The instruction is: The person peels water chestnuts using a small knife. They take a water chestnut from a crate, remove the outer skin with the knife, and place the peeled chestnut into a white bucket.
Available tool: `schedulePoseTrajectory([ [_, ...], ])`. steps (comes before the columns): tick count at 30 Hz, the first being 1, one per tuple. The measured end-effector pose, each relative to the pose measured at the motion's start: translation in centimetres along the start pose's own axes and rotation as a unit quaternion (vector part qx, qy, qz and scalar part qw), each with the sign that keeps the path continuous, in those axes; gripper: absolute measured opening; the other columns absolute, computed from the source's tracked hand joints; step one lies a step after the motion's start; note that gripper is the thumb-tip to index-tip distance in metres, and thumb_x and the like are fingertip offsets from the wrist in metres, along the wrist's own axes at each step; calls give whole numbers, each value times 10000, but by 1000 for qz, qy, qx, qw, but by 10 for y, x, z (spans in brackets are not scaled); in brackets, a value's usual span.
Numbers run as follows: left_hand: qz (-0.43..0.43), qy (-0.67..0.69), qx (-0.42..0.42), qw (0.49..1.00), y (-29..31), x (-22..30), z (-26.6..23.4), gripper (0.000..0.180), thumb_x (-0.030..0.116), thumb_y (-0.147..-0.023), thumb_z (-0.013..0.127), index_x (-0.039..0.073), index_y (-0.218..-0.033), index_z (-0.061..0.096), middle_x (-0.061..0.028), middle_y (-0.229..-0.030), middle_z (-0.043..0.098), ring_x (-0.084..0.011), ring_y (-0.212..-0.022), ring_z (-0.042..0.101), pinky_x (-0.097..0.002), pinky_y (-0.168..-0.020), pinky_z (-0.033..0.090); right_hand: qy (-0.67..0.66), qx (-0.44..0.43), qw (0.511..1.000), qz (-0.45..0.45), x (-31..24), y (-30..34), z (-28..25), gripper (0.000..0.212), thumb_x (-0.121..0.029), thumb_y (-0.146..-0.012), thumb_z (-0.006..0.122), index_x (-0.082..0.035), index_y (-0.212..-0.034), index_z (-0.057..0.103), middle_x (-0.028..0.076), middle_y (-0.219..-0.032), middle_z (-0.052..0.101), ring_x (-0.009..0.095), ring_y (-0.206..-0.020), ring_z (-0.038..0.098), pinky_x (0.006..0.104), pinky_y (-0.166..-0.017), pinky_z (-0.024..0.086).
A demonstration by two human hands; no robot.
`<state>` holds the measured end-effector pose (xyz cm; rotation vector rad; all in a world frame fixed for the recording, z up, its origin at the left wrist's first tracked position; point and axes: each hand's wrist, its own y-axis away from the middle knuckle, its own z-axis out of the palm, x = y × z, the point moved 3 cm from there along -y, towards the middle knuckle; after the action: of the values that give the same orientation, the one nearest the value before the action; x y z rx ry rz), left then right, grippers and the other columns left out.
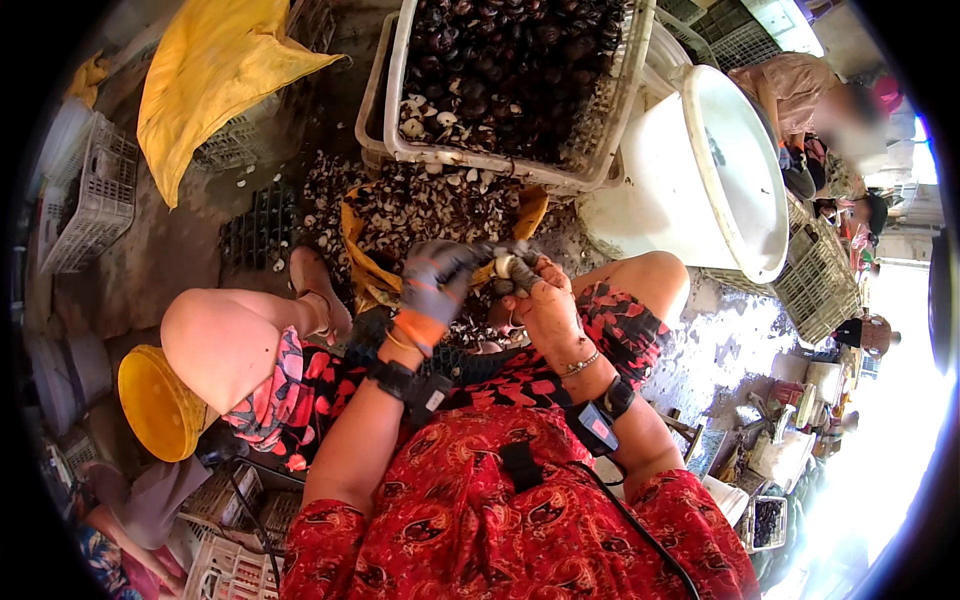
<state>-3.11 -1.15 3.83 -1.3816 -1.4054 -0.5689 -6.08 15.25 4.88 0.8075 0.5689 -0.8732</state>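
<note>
1. A cluttered workroom with a wet, dirty floor (705,345) fills the background; stacked crates line both sides, and a co-worker (800,95) bends over at the upper right.
2. The big pale crate (480,158) at top centre holds a broad bed of dark pieces (510,60), with a few pale bits at its lower left corner.
3. A white tub (640,180) stands just right of the crate.
4. A yellow sheet (210,90) drapes across the upper left.
5. The heap (430,215) of brown and white scraps spreads below the crate, at centre. It suggests much is already done, while the dark pieces suggest plenty is left.
6. A yellow bucket (160,410) sits at the lower left.
7. The gloved left hand (435,275), at centre, has bent fingers meeting the right; I cannot tell what its grip holds, if anything.
8. The right hand (550,310), fingertips wrapped, has a narrow grip on the pale piece.
9. That pale piece (502,266) is between the two hands, seemingly part-worked.
</note>
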Motion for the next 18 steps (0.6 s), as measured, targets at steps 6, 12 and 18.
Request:
schedulePoseTrajectory([
  [6, 86, 7, -11, 996, -5, 20, 0, 219, 17, -768, 622, 61, -978, 669, -98, -940, 617, -238, -855, 584, -358, -768, 459, -164, -37, 981, 99, 2, -7, -5, 264, -114, -902, 470, -37, -1152, 506, 75, -967, 607, 172, -773, 580, 251, -595, 499],
  [12, -59, 102, -28, 993, 6, -11, 6, 246, -18, -753, 616, 40, -988, 659, -105, -966, 604, -266, -861, 584, -350, -774, 465, -177, 19, 979, 103, 9, -5, -1, 275, -167, -921, 427, -74, -1170, 498, 56, -999, 596, 136, -758, 556, 239, -583, 440],
  [18, -159, 113, -13, 981, 1, -27, 0, 235, 33, -703, 658, 48, -937, 673, -106, -920, 618, -277, -892, 567, -369, -782, 452, -108, 45, 991, 58, 1, -3, -2, 346, -114, -870, 503, -57, -1210, 489, 27, -1003, 593, 99, -790, 530, 219, -590, 404],
])
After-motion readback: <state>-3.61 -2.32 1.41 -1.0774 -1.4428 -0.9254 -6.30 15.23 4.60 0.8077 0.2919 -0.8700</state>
